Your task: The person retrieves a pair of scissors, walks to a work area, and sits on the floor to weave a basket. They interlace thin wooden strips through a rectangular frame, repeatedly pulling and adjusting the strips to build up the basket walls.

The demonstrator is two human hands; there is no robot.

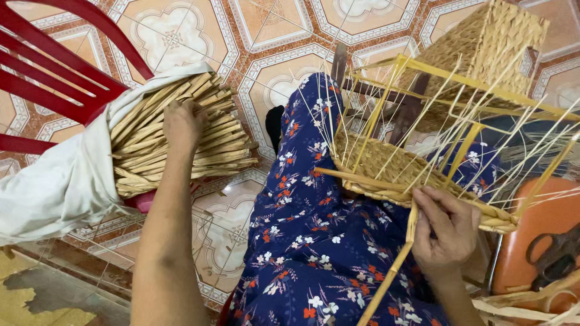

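On my lap, the half-woven basket [411, 175] has only its base woven, uprights bare. My right hand [444, 232] pinches a strand; my left hand [181, 124] grasps the fibre bundle [181, 142] on the red chair [54, 78].

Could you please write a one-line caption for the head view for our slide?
Left hand reaches into a cloth-wrapped bundle of straw strands while right hand steadies a half-woven basket on a yellow frame.

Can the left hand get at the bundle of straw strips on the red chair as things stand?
Probably yes. The left hand already lies on top of the bundle of straw strips, fingers on the strands. The white cloth wraps only the far end, so nothing blocks the near ends. The right hand is occupied at the half-woven basket.
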